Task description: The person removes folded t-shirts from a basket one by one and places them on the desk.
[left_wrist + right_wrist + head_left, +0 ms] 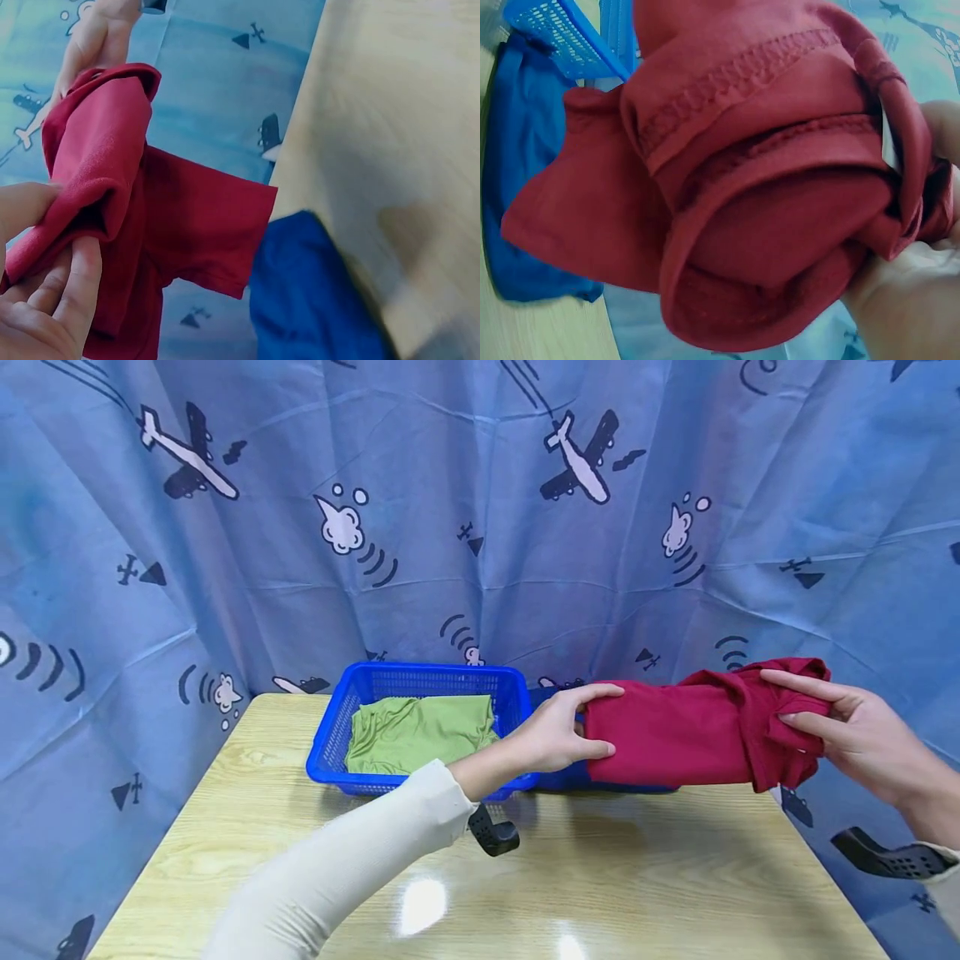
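Observation:
A folded red T-shirt (675, 731) is held up over the right side of the table, stretched between both hands. My left hand (558, 731) pinches its left end, thumb and fingers on either side of the cloth. At the bunched collar end, my right hand (862, 727) grips it. A short sleeve (214, 225) hangs down in the left wrist view, and the open neckline (780, 225) faces the right wrist camera. Below the shirt, partly hidden by it, lies a dark blue folded cloth (525, 180) on the table.
Left of the shirt stands a blue plastic basket (330, 747) with a folded green garment (427, 732) inside. Both are on a light wooden table (600, 893). A blue curtain (450, 527) printed with airplanes hangs behind and beside the table.

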